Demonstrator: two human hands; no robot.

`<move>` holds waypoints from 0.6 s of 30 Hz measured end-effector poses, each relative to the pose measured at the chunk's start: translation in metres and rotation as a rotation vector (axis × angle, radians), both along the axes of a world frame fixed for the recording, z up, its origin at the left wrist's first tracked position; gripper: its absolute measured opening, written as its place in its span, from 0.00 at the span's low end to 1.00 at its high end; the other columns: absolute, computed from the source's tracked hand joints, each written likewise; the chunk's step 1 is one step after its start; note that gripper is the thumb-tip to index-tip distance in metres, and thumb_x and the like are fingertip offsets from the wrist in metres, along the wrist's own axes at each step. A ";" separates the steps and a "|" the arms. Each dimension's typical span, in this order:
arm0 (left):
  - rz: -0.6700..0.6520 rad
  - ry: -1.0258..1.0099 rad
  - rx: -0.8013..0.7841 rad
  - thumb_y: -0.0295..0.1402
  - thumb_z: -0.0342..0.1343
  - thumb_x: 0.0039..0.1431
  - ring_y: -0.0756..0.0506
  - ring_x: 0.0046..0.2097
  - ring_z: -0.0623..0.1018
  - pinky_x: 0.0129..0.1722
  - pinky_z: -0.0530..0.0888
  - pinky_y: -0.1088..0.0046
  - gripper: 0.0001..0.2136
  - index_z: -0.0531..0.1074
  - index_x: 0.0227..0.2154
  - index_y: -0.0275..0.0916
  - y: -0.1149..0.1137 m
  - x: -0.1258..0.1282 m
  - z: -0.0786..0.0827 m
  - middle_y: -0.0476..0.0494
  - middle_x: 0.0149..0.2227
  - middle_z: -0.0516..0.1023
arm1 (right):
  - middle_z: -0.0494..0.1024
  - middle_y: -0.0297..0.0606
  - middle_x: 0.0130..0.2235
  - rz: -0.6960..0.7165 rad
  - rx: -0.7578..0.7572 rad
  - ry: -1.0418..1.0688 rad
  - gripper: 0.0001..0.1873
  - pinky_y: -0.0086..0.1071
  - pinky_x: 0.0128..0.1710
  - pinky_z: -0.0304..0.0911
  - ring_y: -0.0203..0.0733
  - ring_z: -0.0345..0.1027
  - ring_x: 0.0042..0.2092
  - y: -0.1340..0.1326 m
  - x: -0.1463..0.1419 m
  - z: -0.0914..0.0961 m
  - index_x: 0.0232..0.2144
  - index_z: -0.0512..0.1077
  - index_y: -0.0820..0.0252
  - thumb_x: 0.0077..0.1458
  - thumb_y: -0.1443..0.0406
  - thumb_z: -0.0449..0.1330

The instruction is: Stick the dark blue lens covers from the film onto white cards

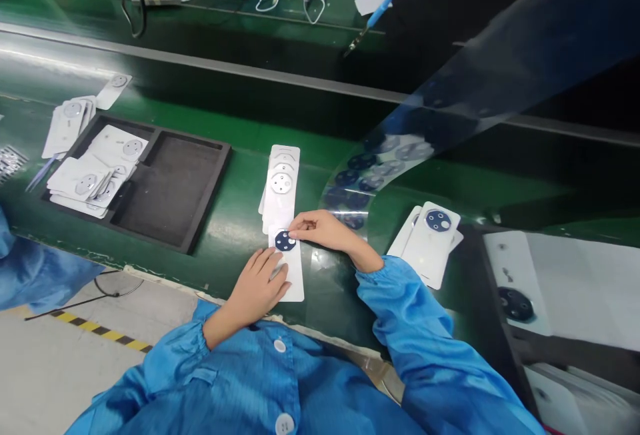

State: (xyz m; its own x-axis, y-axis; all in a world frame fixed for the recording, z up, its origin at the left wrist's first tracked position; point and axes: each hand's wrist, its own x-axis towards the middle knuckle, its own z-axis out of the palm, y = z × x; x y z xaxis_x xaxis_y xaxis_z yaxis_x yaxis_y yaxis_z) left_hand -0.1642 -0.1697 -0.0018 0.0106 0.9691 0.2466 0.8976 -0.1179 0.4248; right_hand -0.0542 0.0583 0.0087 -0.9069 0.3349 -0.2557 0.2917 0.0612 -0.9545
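green bench [235,222], white card [295,280] under flat left hand [260,286], right hand [325,230] pinching dark disc [284,242]

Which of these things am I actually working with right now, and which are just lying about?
In hand: left hand flat on white card; right hand at dark disc on it; film strip of discs.
Lying about: black tray; cards at right; blue tool at back.

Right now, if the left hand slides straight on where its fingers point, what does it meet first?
Likely the dark round disc on the white card under the left hand; the right hand touches its edge.
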 end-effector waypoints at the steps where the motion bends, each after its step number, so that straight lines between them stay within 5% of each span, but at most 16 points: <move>1: -0.004 0.022 -0.004 0.32 0.54 0.67 0.33 0.62 0.69 0.60 0.69 0.46 0.11 0.73 0.50 0.37 0.000 0.000 0.000 0.32 0.55 0.74 | 0.81 0.37 0.31 0.006 0.010 0.002 0.16 0.33 0.35 0.66 0.41 0.74 0.34 0.000 0.000 0.001 0.34 0.80 0.61 0.52 0.53 0.69; 18: -0.017 0.090 -0.025 0.31 0.53 0.66 0.33 0.61 0.69 0.59 0.69 0.47 0.12 0.73 0.51 0.37 0.004 -0.001 0.005 0.31 0.55 0.73 | 0.82 0.36 0.31 -0.004 0.084 0.025 0.12 0.30 0.34 0.66 0.40 0.75 0.34 0.002 0.000 -0.006 0.33 0.80 0.60 0.52 0.57 0.68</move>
